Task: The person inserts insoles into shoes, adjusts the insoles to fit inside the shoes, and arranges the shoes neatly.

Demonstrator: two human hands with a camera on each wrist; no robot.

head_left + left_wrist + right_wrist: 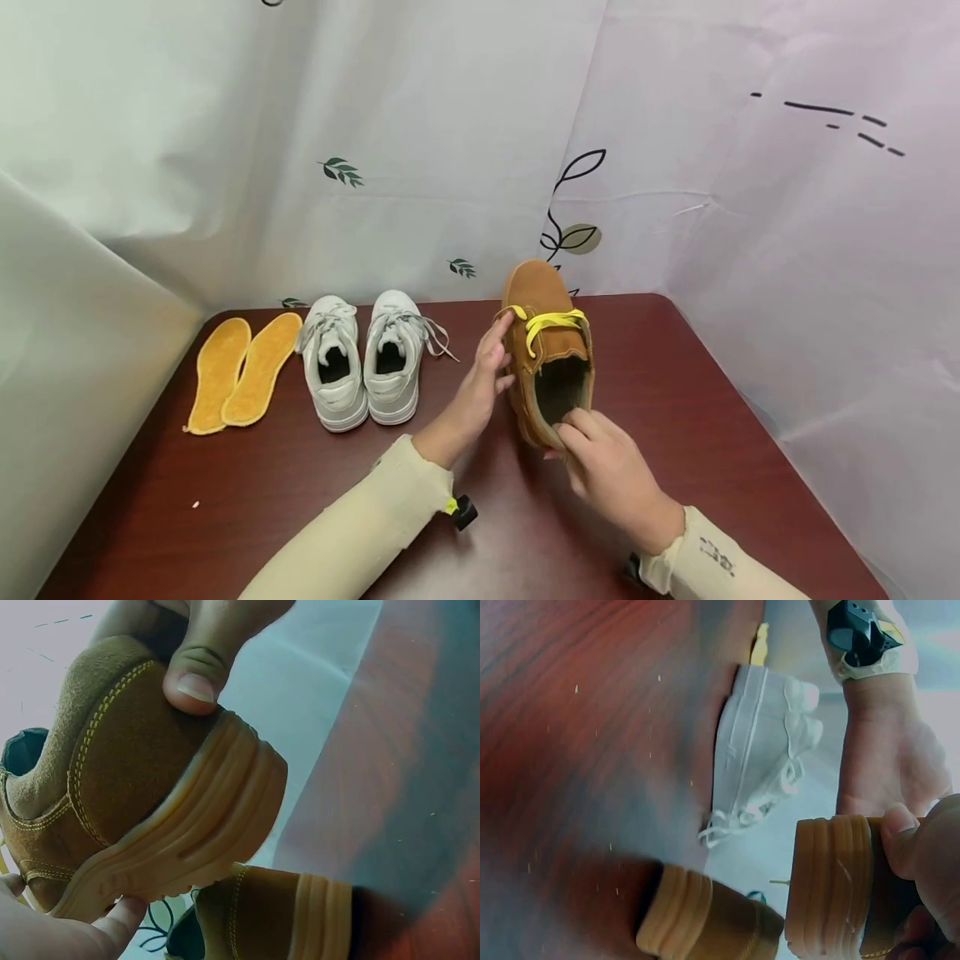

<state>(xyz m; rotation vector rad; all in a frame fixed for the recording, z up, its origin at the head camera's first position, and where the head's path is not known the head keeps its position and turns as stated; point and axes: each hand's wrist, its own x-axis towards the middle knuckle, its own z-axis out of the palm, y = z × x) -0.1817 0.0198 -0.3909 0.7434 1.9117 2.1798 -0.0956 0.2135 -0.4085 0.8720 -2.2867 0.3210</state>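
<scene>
Above the table, a brown suede shoe (536, 292) with yellow laces and a chunky tan sole (217, 810) is held up, toe pointing away. My right hand (618, 471) pinches its heel, the thumb outside and the fingers inside the opening. Along the shoe's left side lies my left hand (476, 387), touching it with its fingers fairly straight near the lace. Under the sole, the left wrist view shows one of its fingers (124, 919). A second brown shoe (727, 919) stands on the table behind, hidden in the head view by the held one.
Two white sneakers (341, 400) stand side by side left of my hands. Further left, two yellow-orange insoles (258, 375) lie partly overlapping. The dark red table (720, 467) ends at a pale patterned curtain (465, 125) on the back and sides.
</scene>
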